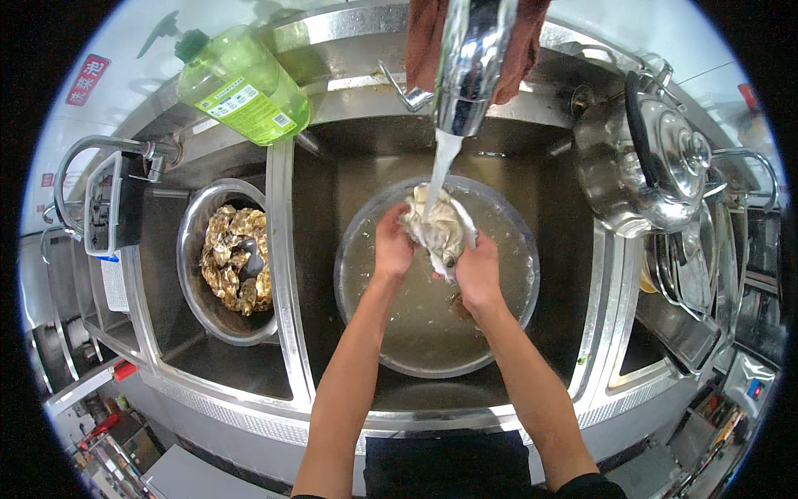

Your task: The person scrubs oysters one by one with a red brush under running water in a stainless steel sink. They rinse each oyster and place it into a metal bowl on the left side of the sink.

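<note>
Both my hands hold a large oyster (441, 227) in its rough, pale shell under the running water (444, 156). My left hand (394, 240) grips the shell's left side. On the lower right edge, my right hand (479, 268) has hold of it, its fingertips partly hidden. A white strip (464, 219) lies along the shell's right side by my right fingers; I cannot tell what it is. Beneath my hands a wide round basin (341, 274) of cloudy water stands in the middle sink. The chrome faucet (471, 75) hangs directly above.
In the left sink, a steel bowl (187, 274) holds several oysters (234, 262). A green pump bottle (249, 87) stands on the rear ledge. Brown cloth (427, 50) hangs behind the faucet. At right are a lidded steel pot (614, 156) and stacked metal pans (686, 280).
</note>
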The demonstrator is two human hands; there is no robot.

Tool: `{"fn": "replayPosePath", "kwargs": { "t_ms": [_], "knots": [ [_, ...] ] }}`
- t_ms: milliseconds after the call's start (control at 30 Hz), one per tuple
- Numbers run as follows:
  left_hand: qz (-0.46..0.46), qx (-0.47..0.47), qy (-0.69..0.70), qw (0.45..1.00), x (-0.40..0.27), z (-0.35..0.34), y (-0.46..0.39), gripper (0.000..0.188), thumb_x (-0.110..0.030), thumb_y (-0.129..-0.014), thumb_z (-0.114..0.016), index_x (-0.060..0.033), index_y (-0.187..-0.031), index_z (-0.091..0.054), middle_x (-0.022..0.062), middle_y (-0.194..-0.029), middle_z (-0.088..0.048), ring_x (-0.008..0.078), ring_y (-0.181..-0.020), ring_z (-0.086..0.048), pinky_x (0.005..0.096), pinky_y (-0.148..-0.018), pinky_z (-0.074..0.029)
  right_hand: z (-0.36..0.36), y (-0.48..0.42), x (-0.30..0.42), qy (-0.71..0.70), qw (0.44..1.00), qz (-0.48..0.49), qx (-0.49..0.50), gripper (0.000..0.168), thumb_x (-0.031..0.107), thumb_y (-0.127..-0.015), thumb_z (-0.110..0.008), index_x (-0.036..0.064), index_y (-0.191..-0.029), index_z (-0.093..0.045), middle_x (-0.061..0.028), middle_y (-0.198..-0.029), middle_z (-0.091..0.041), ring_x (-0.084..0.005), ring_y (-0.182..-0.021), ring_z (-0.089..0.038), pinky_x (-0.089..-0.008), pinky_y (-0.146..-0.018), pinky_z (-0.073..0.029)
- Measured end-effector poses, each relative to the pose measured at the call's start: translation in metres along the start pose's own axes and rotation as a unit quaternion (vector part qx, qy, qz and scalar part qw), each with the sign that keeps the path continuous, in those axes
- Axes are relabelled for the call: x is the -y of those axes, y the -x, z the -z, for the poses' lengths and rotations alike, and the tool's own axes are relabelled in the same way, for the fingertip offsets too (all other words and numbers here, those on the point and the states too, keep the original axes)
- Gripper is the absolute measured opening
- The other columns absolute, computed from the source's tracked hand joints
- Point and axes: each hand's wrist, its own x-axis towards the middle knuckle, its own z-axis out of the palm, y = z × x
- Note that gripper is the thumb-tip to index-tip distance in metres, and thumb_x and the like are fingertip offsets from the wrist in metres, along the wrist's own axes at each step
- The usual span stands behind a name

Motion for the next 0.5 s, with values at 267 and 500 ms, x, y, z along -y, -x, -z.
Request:
{"fn": "replayPosePath", "kwargs": {
  "t_ms": [267,500],
  "knots": [
    [-0.094,0.041,-0.568,0.817,-0.07,-0.022,0.011,0.068,0.0,-0.066,-0.075,-0.0021,-0.131,-0.055,0.0271,-0.127,-0.056,0.0441,-0.12,-0.05,0.0471,-0.104,-0.043,0.019,0.006,0.026,-0.06,0.989,0.084,0.111,0.023,0.007,-0.1,-0.049,-0.001,-0.12,-0.058,-0.0088,-0.098,-0.07,-0.0151,-0.077,-0.068,-0.0328,-0.058,-0.06],
    [0.071,-0.002,0.043,0.997,-0.063,-0.006,0.014,0.035,0.005,-0.093,-0.046,0.0028,-0.126,-0.056,0.0119,-0.117,-0.065,0.0186,-0.107,-0.062,0.0303,-0.091,-0.05,-0.005,0.007,0.018,-0.034,0.99,0.098,0.091,0.024,0.005,-0.1,-0.049,-0.001,-0.12,-0.058,-0.0093,-0.099,-0.069,-0.0154,-0.074,-0.067,-0.034,-0.059,-0.059]
  ]
}}
